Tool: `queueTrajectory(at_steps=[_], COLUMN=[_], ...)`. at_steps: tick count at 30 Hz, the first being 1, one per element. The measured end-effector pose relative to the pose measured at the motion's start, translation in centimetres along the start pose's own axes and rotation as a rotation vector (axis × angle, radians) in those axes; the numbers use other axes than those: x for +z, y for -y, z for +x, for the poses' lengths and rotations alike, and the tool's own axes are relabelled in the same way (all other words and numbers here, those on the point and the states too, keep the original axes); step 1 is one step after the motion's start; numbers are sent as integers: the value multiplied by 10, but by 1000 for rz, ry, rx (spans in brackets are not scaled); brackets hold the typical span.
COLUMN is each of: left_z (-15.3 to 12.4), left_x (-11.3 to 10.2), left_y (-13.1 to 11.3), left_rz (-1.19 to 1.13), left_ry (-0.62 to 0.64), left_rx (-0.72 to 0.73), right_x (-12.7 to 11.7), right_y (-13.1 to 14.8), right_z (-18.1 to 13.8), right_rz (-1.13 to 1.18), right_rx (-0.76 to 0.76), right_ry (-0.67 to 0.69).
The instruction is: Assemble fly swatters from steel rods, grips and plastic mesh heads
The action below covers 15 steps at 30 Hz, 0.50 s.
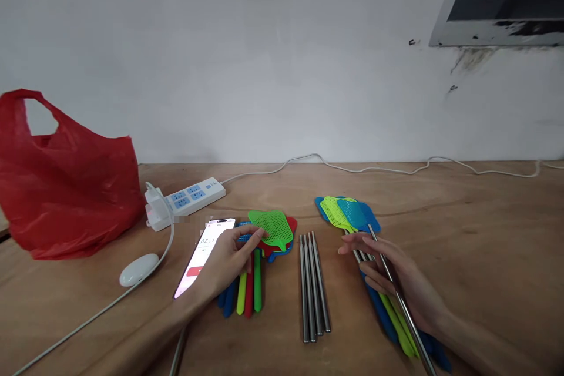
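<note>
My left hand (231, 261) lies over a pile of fly swatter heads (273, 230) in green, red and blue, its fingers resting on the green one; coloured handles (249, 291) stick out below it. My right hand (396, 282) rests on a second pile of swatters (346, 213) in blue and lime, with a thin metal rod (399, 296) running across its fingers; the fingers look loosely stretched. Between the hands lie several bare metal rods (314, 285) side by side on the wooden table (476, 235).
A phone (203, 247) showing a timer lies just left of my left hand. Further left are a white power strip (187, 200), a white oval device (138, 268) on a cable, and a red plastic bag (66, 188). A white cable runs along the wall.
</note>
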<state>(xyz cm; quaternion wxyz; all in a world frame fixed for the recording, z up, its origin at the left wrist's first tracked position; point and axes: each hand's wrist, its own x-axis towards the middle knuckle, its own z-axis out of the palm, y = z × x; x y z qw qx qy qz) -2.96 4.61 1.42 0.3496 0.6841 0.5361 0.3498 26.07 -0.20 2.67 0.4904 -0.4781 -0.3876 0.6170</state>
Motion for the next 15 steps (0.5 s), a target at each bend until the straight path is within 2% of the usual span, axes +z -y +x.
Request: queueTrajectory(at_steps=[9,15], left_z=[-1,-10], left_x=[-6,-3], left_y=[-5,-11], left_rz=[321,413], left_ry=[-82,-66], left_rx=[162,221], right_x=[0,-3], right_y=[-3,-4], right_z=[1,-1], right_rz=[-28,-6], right_rx=[-41,-19], right_ry=[86,87])
